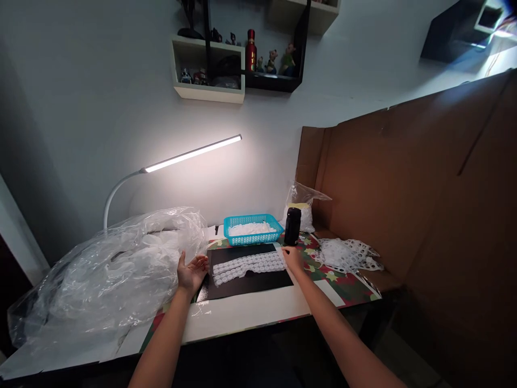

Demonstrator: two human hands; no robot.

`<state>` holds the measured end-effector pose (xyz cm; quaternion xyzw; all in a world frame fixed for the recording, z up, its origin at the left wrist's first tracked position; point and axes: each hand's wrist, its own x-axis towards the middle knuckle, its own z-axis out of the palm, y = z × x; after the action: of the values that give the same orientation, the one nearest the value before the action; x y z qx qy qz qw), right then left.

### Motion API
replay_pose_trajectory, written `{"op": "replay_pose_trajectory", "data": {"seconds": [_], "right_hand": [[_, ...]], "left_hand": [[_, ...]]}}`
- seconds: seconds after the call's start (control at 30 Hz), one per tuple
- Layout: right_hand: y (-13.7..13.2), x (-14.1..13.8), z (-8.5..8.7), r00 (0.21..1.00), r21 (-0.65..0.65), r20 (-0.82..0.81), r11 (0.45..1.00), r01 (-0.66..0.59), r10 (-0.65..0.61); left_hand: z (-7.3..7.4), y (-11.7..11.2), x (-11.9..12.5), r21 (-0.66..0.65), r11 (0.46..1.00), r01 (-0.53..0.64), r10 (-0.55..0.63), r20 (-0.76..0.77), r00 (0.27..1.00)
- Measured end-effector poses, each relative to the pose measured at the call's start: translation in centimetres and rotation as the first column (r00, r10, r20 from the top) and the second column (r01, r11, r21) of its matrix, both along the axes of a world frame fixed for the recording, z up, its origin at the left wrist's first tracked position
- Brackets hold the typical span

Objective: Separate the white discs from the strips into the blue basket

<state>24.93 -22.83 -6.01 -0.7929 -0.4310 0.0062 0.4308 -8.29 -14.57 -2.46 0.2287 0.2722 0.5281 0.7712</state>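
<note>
A white sheet of round punched pieces (248,266) lies on a black mat (246,277) on the desk. My right hand (292,259) rests at the sheet's right end, fingers pinched on its edge. My left hand (192,271) is held palm up with fingers spread at the mat's left edge, beside a large clear plastic bag (109,275); it holds nothing.
Behind the mat stand a blue basket (252,228) of white pieces, a black cylinder (292,226) and a small plastic bag (304,202). Punched-out white scrap sheets (347,254) lie at right. A cardboard wall (404,188) borders the right; a lit desk lamp (189,155) arches above.
</note>
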Motion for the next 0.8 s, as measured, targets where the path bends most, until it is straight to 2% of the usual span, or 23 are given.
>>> {"op": "replay_pose_trajectory", "data": {"seconds": [0.1, 0.2, 0.4, 0.47, 0.57, 0.7, 0.8], "right_hand": [[-1.0, 1.7, 0.3, 0.993, 0.034, -0.059, 0.994, -0.099, 0.101], [-1.6, 2.7, 0.3, 0.984, 0.089, -0.099, 0.986, -0.139, 0.147], [-0.8, 1.7, 0.5, 0.991, 0.137, -0.085, 0.986, -0.091, 0.103], [0.2, 1.1, 1.4, 0.997, 0.151, -0.038, 0.986, -0.063, 0.07], [2.6, 0.2, 3.7, 0.996, 0.158, 0.052, 0.984, -0.076, 0.069], [6.6, -0.8, 6.8, 0.985, 0.085, 0.122, 0.987, -0.133, 0.122], [9.3, -1.6, 8.0, 0.987, 0.036, 0.125, 0.993, -0.109, 0.104]], "left_hand": [[0.0, 0.0, -0.1, 0.001, 1.0, 0.01, -0.01, 0.008, 1.0], [-0.1, 0.1, -0.2, 0.003, 1.0, 0.022, -0.022, 0.02, 1.0], [-0.3, 0.2, -0.3, 0.015, 0.998, 0.054, -0.055, 0.049, 0.997], [-0.3, 0.1, -0.3, 0.022, 0.998, 0.063, -0.065, 0.058, 0.996], [-0.3, 0.0, -0.3, 0.038, 0.996, 0.081, -0.084, 0.069, 0.994], [-0.6, 0.1, -0.1, 0.072, 0.992, 0.102, -0.107, 0.068, 0.992], [-1.2, 0.5, 0.1, 0.104, 0.988, 0.112, -0.118, 0.045, 0.992]]}}
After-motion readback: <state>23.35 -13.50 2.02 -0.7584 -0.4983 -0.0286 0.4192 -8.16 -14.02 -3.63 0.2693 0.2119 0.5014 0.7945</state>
